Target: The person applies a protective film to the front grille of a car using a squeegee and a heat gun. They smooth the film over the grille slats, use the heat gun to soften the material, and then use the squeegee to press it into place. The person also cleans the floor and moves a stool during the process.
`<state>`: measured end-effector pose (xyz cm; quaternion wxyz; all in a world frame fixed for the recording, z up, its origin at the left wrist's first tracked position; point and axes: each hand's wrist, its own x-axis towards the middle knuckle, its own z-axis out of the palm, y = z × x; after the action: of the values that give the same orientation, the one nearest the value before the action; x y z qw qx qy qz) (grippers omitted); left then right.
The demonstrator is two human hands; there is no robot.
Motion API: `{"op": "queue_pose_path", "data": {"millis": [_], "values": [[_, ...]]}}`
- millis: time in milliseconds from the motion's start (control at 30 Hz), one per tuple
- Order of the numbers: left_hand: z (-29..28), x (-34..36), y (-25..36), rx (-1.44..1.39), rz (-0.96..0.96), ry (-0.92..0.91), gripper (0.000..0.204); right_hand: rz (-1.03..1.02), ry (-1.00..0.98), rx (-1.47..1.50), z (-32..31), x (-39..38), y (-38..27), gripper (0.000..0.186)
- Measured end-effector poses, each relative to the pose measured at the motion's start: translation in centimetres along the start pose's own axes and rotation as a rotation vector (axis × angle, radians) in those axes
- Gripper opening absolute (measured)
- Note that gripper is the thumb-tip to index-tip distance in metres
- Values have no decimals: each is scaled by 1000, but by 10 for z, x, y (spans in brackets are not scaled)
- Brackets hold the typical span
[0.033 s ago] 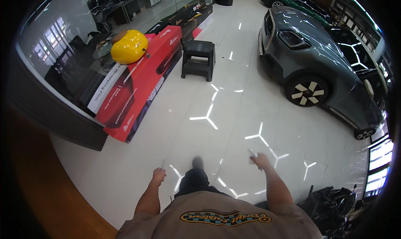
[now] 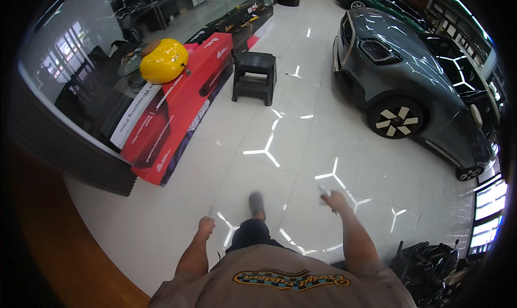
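My left hand (image 2: pixel 205 225) hangs low in front of me, its fingers closed on a thin, pale, stick-like thing (image 2: pixel 210 212) that points forward. Its kind is too small to make out. Farther right, my right hand (image 2: pixel 336 201) is closed round a small white thing (image 2: pixel 323 191), which looks crumpled or blurred. Something dark shows just beneath those fingers. Both hands are in the air over the glossy pale floor (image 2: pixel 291 146), touching nothing else. Between them my foot in a dark grey shoe (image 2: pixel 256 202) is out in front.
Long red boxes (image 2: pixel 186 108) lie along the glass wall at left, with a yellow helmet (image 2: pixel 164 61) on top. A black step stool (image 2: pixel 254 73) stands beside them. A grey car (image 2: pixel 398 65) is parked at right; a motorcycle (image 2: pixel 425 270) stands at lower right.
My foot shows farther forward, with the ankle in view. The boxes and stool have shifted slightly left in the picture. Both hands keep their hold.
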<state>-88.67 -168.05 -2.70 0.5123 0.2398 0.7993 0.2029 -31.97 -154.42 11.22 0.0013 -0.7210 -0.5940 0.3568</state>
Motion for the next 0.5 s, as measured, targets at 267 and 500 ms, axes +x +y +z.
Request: {"op": "queue_pose_path", "data": {"millis": [267, 500], "values": [[111, 172, 159, 419, -89, -224, 42, 175, -100, 108, -96, 173, -31, 39], [184, 347, 515, 561, 313, -169, 39, 699, -107, 326, -119, 238, 103, 41]]}}
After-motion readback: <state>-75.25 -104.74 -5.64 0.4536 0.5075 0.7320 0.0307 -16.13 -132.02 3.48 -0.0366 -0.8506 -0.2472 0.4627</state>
